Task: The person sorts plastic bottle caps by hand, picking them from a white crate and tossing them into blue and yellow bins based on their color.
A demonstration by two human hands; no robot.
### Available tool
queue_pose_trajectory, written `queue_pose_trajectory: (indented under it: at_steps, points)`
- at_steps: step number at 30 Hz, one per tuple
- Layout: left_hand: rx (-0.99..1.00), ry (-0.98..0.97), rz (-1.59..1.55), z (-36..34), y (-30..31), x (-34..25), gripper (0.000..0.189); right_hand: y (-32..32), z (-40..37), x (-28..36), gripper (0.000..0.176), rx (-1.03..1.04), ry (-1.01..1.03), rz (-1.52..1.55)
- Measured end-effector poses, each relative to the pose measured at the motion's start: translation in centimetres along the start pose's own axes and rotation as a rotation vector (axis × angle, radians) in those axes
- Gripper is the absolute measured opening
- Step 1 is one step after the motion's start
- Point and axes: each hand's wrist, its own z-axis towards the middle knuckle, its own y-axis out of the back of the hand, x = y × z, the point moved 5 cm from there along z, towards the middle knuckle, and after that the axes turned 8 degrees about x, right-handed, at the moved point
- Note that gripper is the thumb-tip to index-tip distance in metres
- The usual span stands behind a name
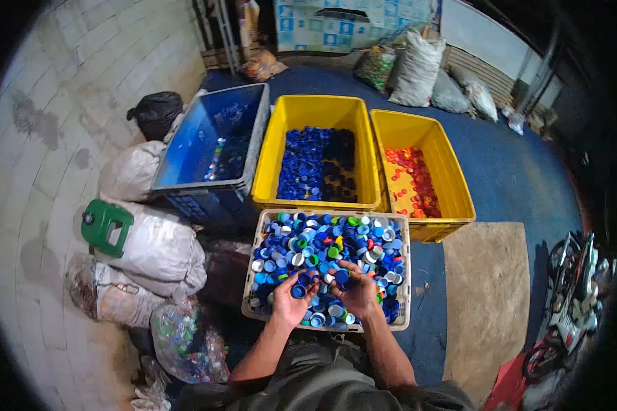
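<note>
A white crate point(405, 291) filled with mixed plastic bottle caps point(288, 240) sits right in front of me. Most caps are blue, with some white, green, red and yellow ones among them. Over the near half of the crate, my left hand point(291, 303) is palm up with its fingers curled around dark blue bottle caps point(298, 291). Close to its right, my right hand point(358, 296) holds a dark blue bottle cap point(341, 277) at its fingers. Both hands are just above the heap of caps.
Beyond the crate stand a yellow bin point(322, 103) with blue caps, a smaller yellow bin point(452, 164) with red caps, and a blue bin point(185, 147). White sacks point(161, 243) and a green plastic container point(96, 229) line the left wall. A brown board point(487, 294) lies right.
</note>
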Motion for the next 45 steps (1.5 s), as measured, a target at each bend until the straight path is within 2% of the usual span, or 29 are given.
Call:
queue_pose_trajectory:
  at_steps: [2, 6, 9, 12, 15, 17, 18, 19, 20, 21, 23, 25, 27, 28, 29, 31, 32, 34, 35, 37, 40, 43, 45]
  points:
    - [0.014, 0.029, -0.016, 1.0, -0.4, 0.8, 0.027, 0.5, -0.5, 0.5, 0.038, -0.046, 0.068, 0.065]
    - [0.019, 0.057, -0.076, 2.4, -2.0, 2.2, 0.029, 2.3, -1.1, 1.0, 0.056, -0.107, 0.113, 0.148]
    - [0.042, 0.057, -0.123, 3.7, -2.6, 2.9, 0.03, 3.8, -0.8, 1.3, 0.057, -0.133, 0.155, 0.216]
    - [0.028, 0.071, -0.127, 5.5, -3.1, 3.1, 0.035, 4.3, 0.6, 2.2, 0.057, -0.138, 0.163, 0.096]
    - [0.078, 0.056, -0.115, 8.5, -4.3, 2.6, 0.035, 4.0, 2.8, 3.8, 0.056, -0.228, 0.162, 0.015]
    - [0.099, 0.083, -0.152, 11.3, -5.8, 2.0, 0.035, 2.5, 5.2, 5.8, 0.047, -0.167, 0.224, 0.055]
    - [0.148, 0.057, -0.195, 13.7, -5.5, 1.5, 0.042, 3.3, 7.7, 6.5, 0.042, -0.124, 0.21, 0.006]
    - [0.08, 0.047, -0.207, 15.8, -6.1, 1.0, 0.041, 3.5, 10.0, 7.4, 0.036, -0.079, 0.195, -0.046]
    - [0.172, -0.031, -0.119, 16.8, -8.8, 0.0, 0.042, 0.4, 10.7, 9.3, 0.028, -0.111, 0.248, -0.072]
    - [0.165, -0.02, -0.17, 19.7, -8.8, -0.8, 0.025, -2.8, 11.4, 11.4, 0.021, -0.142, 0.297, -0.099]
    - [0.224, -0.033, -0.177, 23.2, -10.5, -2.7, 0.032, -3.9, 14.7, 14.3, 0.011, -0.201, 0.227, -0.581]
    - [0.25, -0.048, -0.154, 24.5, -12.8, -4.4, 0.039, -3.3, 18.8, 15.2, 0.011, 0.007, 0.306, -0.382]
    - [0.226, -0.094, -0.108, 23.5, -14.5, -5.4, 0.065, -4.3, 17.8, 16.2, 0.017, -0.121, 0.4, -0.281]
    - [0.291, -0.11, -0.094, 23.4, -14.3, -5.9, 0.063, -4.7, 16.8, 16.8, 0.044, -0.068, 0.396, -0.31]
    - [0.298, -0.157, -0.015, 22.9, -13.6, -6.2, 0.062, -5.0, 15.4, 17.3, 0.049, -0.048, 0.369, -0.546]
    - [0.32, -0.239, 0.147, 19.9, -13.9, -6.2, 0.06, -1.7, 14.4, 16.9, 0.047, -0.107, 0.445, -0.23]
    - [0.364, -0.205, 0.134, 19.8, -12.1, -6.0, 0.044, -0.4, 13.3, 16.7, 0.048, -0.112, 0.436, -0.232]
    - [0.242, -0.203, 0.166, 18.7, -9.3, -5.4, 0.031, 0.5, 9.2, 16.2, 0.051, -0.126, 0.417, -0.234]
    - [0.177, -0.2, 0.182, 17.9, -7.9, -4.9, 0.026, 3.6, 8.9, 15.3, 0.049, -0.094, 0.411, -0.268]
    - [0.061, -0.273, 0.307, 15.2, -7.4, -3.6, 0.017, 5.4, 5.1, 13.5, 0.046, -0.258, 0.397, -0.286]
    - [-0.054, -0.255, 0.442, 12.9, -4.0, -1.5, 0.019, 7.3, 0.2, 10.7, 0.035, -0.339, 0.38, -0.338]
    - [-0.123, -0.199, 0.568, 10.2, -2.5, 0.8, 0.028, 9.4, -3.4, 8.4, 0.023, -0.436, 0.32, -0.526]
    - [-0.242, -0.13, 0.679, 8.7, -2.0, 2.0, 0.036, 10.3, -5.1, 7.3, 0.018, -0.486, 0.319, -0.491]
